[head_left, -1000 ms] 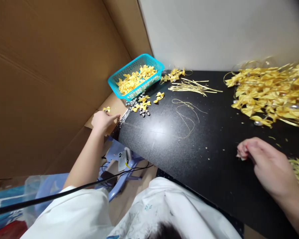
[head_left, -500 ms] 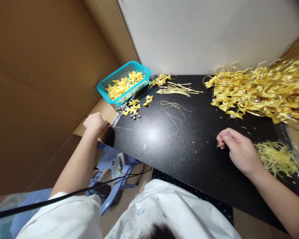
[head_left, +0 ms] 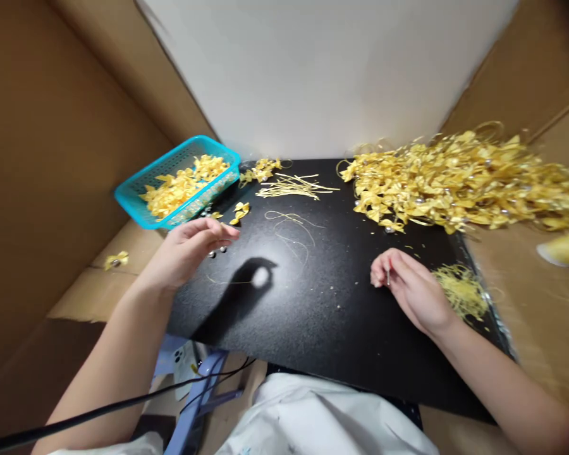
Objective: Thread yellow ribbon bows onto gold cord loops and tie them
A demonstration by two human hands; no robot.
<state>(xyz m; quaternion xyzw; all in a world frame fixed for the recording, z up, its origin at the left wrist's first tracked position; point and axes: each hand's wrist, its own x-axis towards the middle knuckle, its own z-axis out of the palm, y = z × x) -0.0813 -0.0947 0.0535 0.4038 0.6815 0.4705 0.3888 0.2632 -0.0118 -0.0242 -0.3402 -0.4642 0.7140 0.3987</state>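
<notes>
My left hand (head_left: 189, 251) hovers over the table's left side, fingers stretched out to the right, with nothing visible in them. Silver beads (head_left: 212, 254) and small yellow bows (head_left: 239, 213) lie close by it, partly hidden behind it. On the cardboard to its left is a yellow bow with a bead (head_left: 117, 260). A thin gold thread (head_left: 296, 227) lies in loose loops mid-table. At the right, my right hand (head_left: 410, 287) is closed in a pinch on a thin, pale, needle-like piece (head_left: 387, 276); its exact kind is too small to tell.
A turquoise basket (head_left: 123, 201) holding yellow bows stands at the back left. Cut yellow strips (head_left: 296, 187) lie at the back. A large heap of yellow bow garlands (head_left: 455, 183) fills the back right, with fine yellow scraps (head_left: 462, 291) below. A black cable (head_left: 123, 402) crosses the lower left.
My left hand has moved right from the cardboard to above the table, and its fist has opened. A beaded bow now shows on the cardboard. The camera view has turned right.
</notes>
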